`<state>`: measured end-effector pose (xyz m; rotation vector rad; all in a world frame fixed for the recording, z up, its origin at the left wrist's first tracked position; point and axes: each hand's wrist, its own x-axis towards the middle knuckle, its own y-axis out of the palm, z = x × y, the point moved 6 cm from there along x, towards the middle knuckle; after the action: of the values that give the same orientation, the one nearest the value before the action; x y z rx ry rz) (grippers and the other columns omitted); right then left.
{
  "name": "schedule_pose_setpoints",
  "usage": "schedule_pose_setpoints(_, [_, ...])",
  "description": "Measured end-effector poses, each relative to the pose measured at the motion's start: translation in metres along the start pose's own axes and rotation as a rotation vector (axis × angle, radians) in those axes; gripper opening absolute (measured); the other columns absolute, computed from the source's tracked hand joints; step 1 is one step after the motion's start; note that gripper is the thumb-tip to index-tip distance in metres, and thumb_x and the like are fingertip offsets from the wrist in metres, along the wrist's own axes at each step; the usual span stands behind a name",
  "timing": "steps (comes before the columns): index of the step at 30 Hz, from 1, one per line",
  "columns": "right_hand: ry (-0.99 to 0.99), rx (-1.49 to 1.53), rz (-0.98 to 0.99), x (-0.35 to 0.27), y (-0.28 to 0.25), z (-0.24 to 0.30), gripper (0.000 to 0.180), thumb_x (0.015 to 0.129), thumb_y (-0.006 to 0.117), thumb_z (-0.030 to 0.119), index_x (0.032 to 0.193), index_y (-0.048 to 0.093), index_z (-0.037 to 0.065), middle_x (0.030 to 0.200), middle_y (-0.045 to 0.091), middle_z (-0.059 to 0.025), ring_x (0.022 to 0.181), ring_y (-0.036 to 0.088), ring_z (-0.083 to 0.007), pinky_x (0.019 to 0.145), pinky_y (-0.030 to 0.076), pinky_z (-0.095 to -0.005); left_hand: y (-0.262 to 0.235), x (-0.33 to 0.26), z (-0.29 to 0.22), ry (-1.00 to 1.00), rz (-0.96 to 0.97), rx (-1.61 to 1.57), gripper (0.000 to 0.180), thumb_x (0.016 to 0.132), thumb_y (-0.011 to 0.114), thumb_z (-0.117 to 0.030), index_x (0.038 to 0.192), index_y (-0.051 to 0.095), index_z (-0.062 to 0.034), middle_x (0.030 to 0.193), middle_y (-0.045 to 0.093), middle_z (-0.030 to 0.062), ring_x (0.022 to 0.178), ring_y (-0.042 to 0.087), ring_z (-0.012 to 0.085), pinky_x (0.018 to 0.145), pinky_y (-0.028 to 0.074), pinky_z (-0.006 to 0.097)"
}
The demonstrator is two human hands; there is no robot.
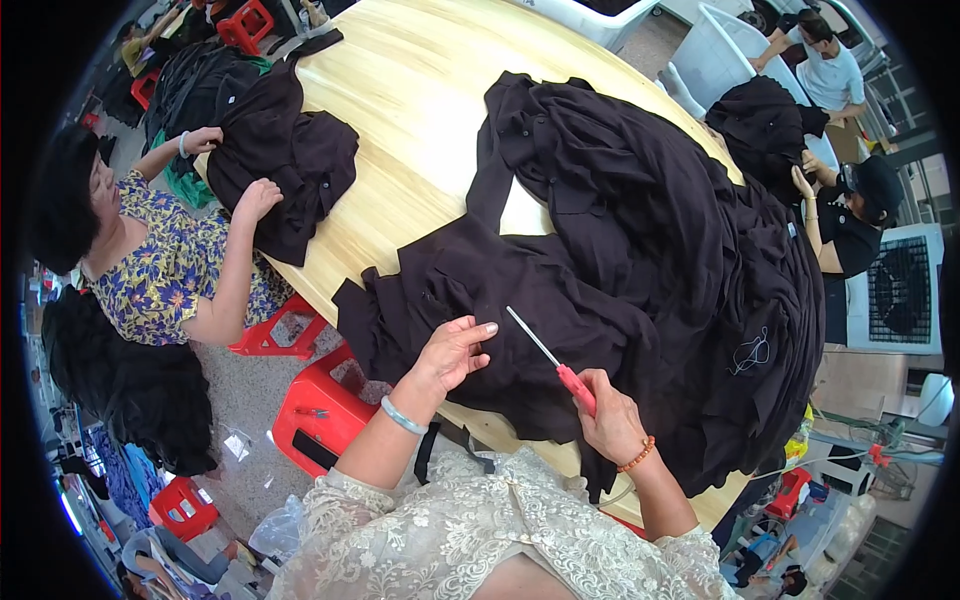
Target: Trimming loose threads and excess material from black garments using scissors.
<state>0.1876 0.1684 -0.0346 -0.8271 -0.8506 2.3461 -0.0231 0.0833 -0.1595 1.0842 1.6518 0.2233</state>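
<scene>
In my right hand [612, 418], fingers closed round its red handle, is a tool [577, 388] with a long slim metal blade pointing up and left; its exact kind does not show. My left hand [455, 355] hovers over or rests on a black garment [500, 290] at the table's near edge, fingers loosely bent and apart, with nothing visible in them. That garment has a long strip reaching upward. Beside it, to the right, lies a large heap of black garments [650, 200], some with small buttons. A pale tangle of thread [750, 352] sits on the heap's lower right.
Across the wooden table [410, 90], a person [170, 260] at left handles another black garment [285, 150]. Two people stand at the far right near black cloth [765, 130] and a white bin [730, 55]. A red stool [320, 405] with small items stands by my left.
</scene>
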Motion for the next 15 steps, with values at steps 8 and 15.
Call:
schedule_pose_setpoints(8, [-0.039, -0.077, 0.048, -0.002, -0.001, 0.001, 0.027, 0.088, 0.061, 0.008, 0.111, 0.048, 0.004, 0.089, 0.065, -0.0200, 0.082, 0.065, -0.0392, 0.072, 0.051, -0.0435, 0.007, 0.008, -0.007, 0.146, -0.157, -0.035, 0.006, 0.093, 0.065, -0.017, 0.098, 0.062, -0.0142, 0.091, 0.064, -0.0053, 0.076, 0.063, 0.0071, 0.059, 0.059, 0.029])
schedule_pose_setpoints(15, [-0.037, -0.134, 0.108, 0.003, -0.002, 0.014, 0.025, 0.088, 0.062, 0.013, 0.109, 0.052, 0.006, 0.079, 0.065, -0.0172, 0.075, 0.066, -0.0363, 0.068, 0.051, -0.0439, -0.002, 0.018, 0.006, 0.332, -0.260, 0.108, 0.007, 0.093, 0.064, -0.012, 0.096, 0.065, -0.0056, 0.088, 0.060, -0.0028, 0.074, 0.058, 0.0056, 0.053, 0.059, 0.026])
